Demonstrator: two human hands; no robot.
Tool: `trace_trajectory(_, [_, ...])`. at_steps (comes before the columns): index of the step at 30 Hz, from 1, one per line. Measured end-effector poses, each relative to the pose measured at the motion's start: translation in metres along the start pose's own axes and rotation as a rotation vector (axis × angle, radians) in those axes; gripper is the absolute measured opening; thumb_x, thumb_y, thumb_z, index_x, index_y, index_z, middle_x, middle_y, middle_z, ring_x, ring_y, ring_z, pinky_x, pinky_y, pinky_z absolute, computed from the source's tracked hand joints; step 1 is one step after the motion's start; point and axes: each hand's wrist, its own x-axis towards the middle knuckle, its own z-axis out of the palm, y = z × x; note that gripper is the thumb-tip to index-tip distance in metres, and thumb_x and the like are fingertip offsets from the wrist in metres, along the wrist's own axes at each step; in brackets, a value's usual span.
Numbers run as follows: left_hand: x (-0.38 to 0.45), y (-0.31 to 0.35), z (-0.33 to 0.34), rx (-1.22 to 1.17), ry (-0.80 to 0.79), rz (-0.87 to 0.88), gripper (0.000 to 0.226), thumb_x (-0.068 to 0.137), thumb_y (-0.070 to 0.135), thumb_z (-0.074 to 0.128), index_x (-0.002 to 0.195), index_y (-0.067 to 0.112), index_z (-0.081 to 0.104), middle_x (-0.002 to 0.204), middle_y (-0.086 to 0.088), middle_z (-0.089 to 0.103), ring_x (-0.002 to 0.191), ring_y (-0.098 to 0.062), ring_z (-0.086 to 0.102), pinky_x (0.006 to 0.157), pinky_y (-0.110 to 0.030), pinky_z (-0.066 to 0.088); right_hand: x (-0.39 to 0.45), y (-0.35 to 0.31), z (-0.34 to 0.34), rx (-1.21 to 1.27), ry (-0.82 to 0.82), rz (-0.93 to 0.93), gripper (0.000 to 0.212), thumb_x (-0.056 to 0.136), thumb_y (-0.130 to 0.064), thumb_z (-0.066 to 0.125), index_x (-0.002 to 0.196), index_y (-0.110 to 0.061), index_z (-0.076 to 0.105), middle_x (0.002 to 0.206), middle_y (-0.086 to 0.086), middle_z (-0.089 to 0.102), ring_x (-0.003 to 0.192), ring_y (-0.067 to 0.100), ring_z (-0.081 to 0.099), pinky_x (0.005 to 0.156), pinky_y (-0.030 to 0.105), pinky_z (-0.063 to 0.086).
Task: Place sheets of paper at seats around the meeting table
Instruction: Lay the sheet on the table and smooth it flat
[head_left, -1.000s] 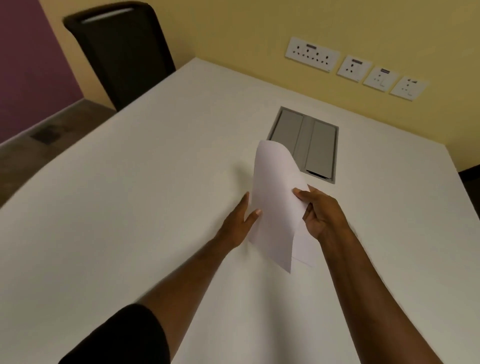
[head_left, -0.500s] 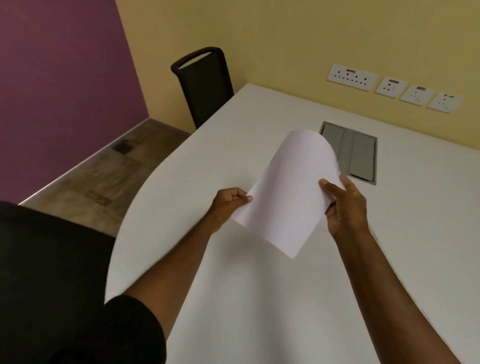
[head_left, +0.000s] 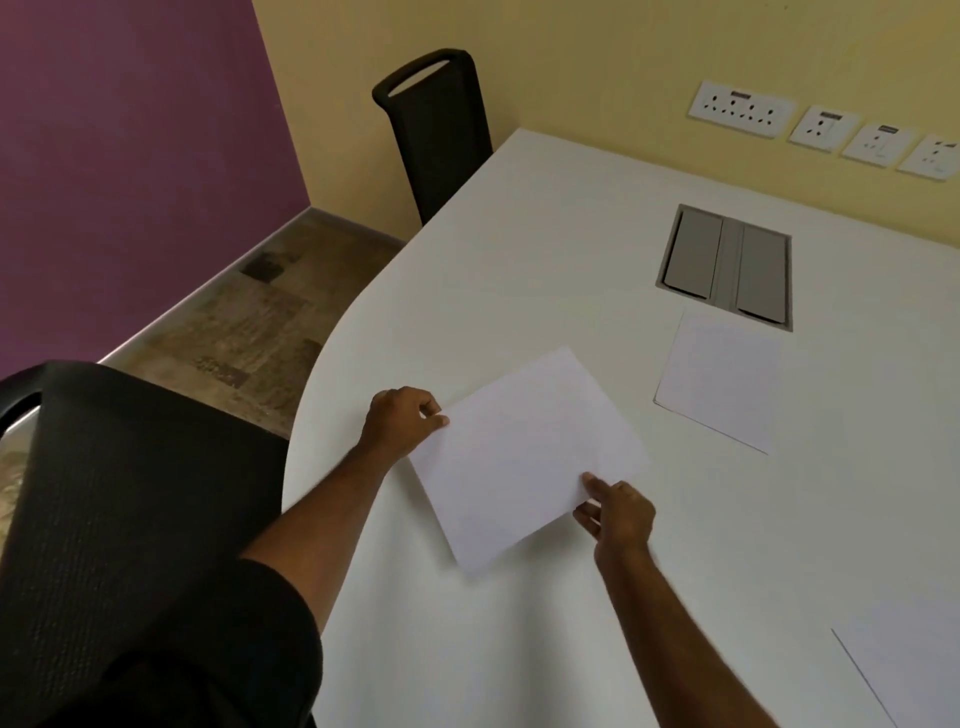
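I hold a white sheet of paper (head_left: 524, 457) just above the white meeting table (head_left: 519, 270), near its curved left edge. My left hand (head_left: 400, 423) pinches the sheet's left corner. My right hand (head_left: 618, 512) grips its near right edge. A second white sheet (head_left: 722, 379) lies flat on the table further right, below the grey cable hatch (head_left: 727, 267). The corner of a third sheet (head_left: 904, 675) shows at the bottom right.
A black mesh chair (head_left: 130, 493) stands at the table's near left edge, beside my left arm. Another black chair (head_left: 441, 130) stands at the far left side against the yellow wall. Wall sockets (head_left: 826, 130) line the wall behind the table.
The held sheet has come down from a curled, raised pose to nearly flat over the table's left edge. My view has swung left and down, showing the near chair and two lying sheets.
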Motion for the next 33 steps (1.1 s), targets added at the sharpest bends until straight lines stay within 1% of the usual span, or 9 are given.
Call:
trace_trajectory(3, [-0.008, -0.022, 0.017, 0.05, 0.038, -0.001, 0.018, 0.082, 0.034, 0.079, 0.082, 0.016, 0.075, 0.088, 0.002, 0.076, 0.092, -0.024, 0.068, 0.097, -0.038, 0.05, 0.004, 0.024, -0.007, -0.095, 0.008, 0.036, 0.033, 0.083, -0.006, 0.076, 0.064, -0.011, 0.049, 0.077, 0.013, 0.069, 0.064, 0.03, 0.069, 0.061, 0.031, 0.055])
trace_trajectory(6, [-0.014, -0.042, 0.032, 0.098, 0.068, 0.004, 0.018, 0.081, 0.032, 0.081, 0.08, 0.015, 0.075, 0.086, 0.001, 0.076, 0.089, -0.023, 0.068, 0.096, -0.038, 0.048, 0.01, 0.041, -0.016, -0.206, -0.002, 0.044, 0.018, 0.082, -0.008, 0.077, 0.072, -0.006, 0.062, 0.075, 0.013, 0.072, 0.066, 0.031, 0.072, 0.061, 0.031, 0.054])
trace_trajectory(9, [-0.018, -0.06, 0.044, 0.13, 0.1, 0.038, 0.017, 0.074, 0.027, 0.086, 0.072, 0.014, 0.074, 0.084, -0.001, 0.075, 0.091, -0.024, 0.066, 0.095, -0.039, 0.048, 0.014, 0.055, -0.024, -0.296, -0.02, 0.03, 0.014, 0.079, -0.007, 0.078, 0.075, 0.0, 0.066, 0.069, 0.016, 0.07, 0.053, 0.028, 0.063, 0.049, 0.026, 0.046])
trace_trajectory(11, [-0.02, -0.072, 0.05, 0.131, 0.125, 0.073, 0.02, 0.07, 0.022, 0.089, 0.07, 0.011, 0.073, 0.086, -0.002, 0.075, 0.098, -0.027, 0.067, 0.097, -0.041, 0.046, 0.016, 0.063, -0.028, -0.372, -0.03, 0.017, 0.015, 0.079, -0.01, 0.078, 0.073, 0.0, 0.069, 0.069, 0.015, 0.073, 0.052, 0.026, 0.062, 0.047, 0.025, 0.044])
trace_trajectory(15, [-0.022, -0.09, 0.058, 0.155, 0.17, 0.125, 0.022, 0.068, 0.019, 0.091, 0.077, 0.007, 0.074, 0.107, -0.006, 0.076, 0.124, -0.031, 0.06, 0.11, -0.046, 0.037, 0.015, 0.072, -0.03, -0.512, -0.046, -0.037, 0.017, 0.081, -0.019, 0.077, 0.071, -0.006, 0.071, 0.07, 0.008, 0.076, 0.054, 0.02, 0.065, 0.053, 0.027, 0.046])
trace_trajectory(18, [-0.02, -0.096, 0.06, 0.174, 0.157, 0.128, 0.022, 0.071, 0.021, 0.09, 0.082, 0.009, 0.075, 0.118, -0.006, 0.073, 0.132, -0.03, 0.054, 0.116, -0.049, 0.03, 0.013, 0.075, -0.028, -0.598, -0.038, -0.084, 0.019, 0.081, -0.025, 0.078, 0.072, -0.01, 0.071, 0.067, 0.001, 0.076, 0.054, 0.017, 0.069, 0.062, 0.031, 0.05])
trace_trajectory(25, [-0.021, -0.096, 0.062, 0.17, 0.206, 0.133, 0.025, 0.069, 0.018, 0.091, 0.087, 0.01, 0.074, 0.11, -0.007, 0.074, 0.122, -0.031, 0.06, 0.113, -0.049, 0.033, 0.009, 0.079, -0.035, -0.651, -0.024, -0.113, 0.025, 0.087, -0.035, 0.072, 0.075, -0.013, 0.071, 0.064, -0.002, 0.075, 0.054, 0.016, 0.071, 0.07, 0.037, 0.055])
trace_trajectory(29, [-0.027, -0.091, 0.058, 0.16, 0.34, 0.19, 0.025, 0.074, 0.01, 0.087, 0.095, 0.007, 0.075, 0.112, -0.011, 0.073, 0.121, -0.036, 0.061, 0.11, -0.054, 0.04, 0.004, 0.073, -0.041, -0.663, 0.005, -0.14, 0.031, 0.094, -0.036, 0.062, 0.074, -0.013, 0.072, 0.061, 0.002, 0.073, 0.05, 0.018, 0.066, 0.068, 0.039, 0.057])
trace_trajectory(33, [-0.032, -0.076, 0.038, 0.129, 0.469, 0.272, 0.035, 0.085, 0.007, 0.075, 0.119, 0.006, 0.069, 0.121, -0.014, 0.07, 0.122, -0.036, 0.061, 0.107, -0.055, 0.046, -0.013, 0.043, -0.033, -0.829, 0.001, -0.36, 0.03, 0.098, -0.04, 0.055, 0.081, -0.019, 0.07, 0.066, -0.004, 0.073, 0.066, 0.017, 0.072, 0.073, 0.035, 0.056])
